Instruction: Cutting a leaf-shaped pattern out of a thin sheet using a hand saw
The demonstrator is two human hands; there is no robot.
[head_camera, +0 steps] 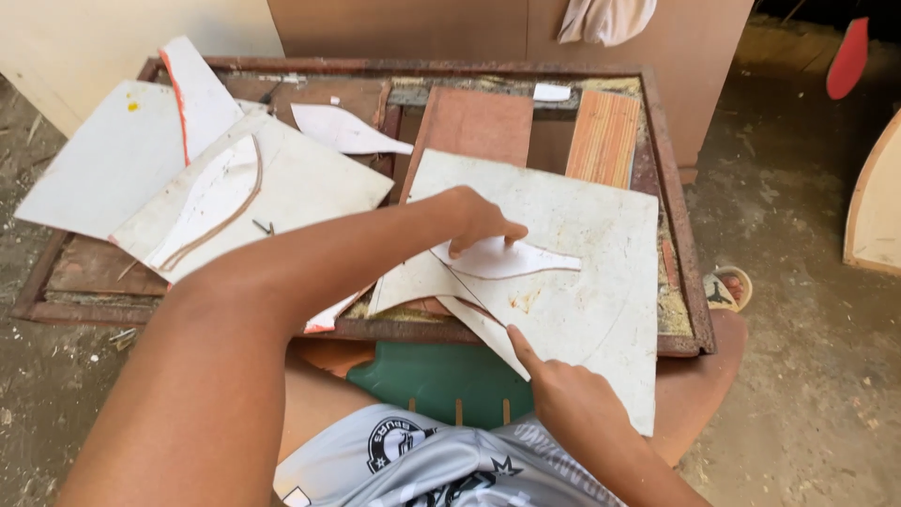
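Item: template (pixel 511 259), a thin white leaf-shaped cutout, lying flat at centre frame on a large white sheet (pixel 601 235). Long axis runs roughly left to right, the narrow tip pointing toward the right edge of the frame, the broad end under the left hand.

Left hand (pixel 474 221): reaches in from lower left across the frame, fingers bent and pressing down on the broad end of the template; pinning it, not gripping round it. This is the nearer hand, in contact.

Right hand (pixel 563 399): lower centre, below the template and apart from it, index finger stretched out with its tip on the sheet's lower left edge; other fingers curled, holding nothing.

Sheet: rests tilted over a rusty metal frame (pixel 680 235) that serves as worktop, its lower right corner overhanging the frame's near rail.

Also present: more white panels (pixel 282 178) piled at upper left, one with a curved brown outline; a second leaf cutout (pixel 343 131) at upper centre; a striped orange board (pixel 603 136) and a brown board (pixel 479 127) inside the frame; a green seat (pixel 432 380) at lower centre; dirt floor (pixel 798 282) at right.
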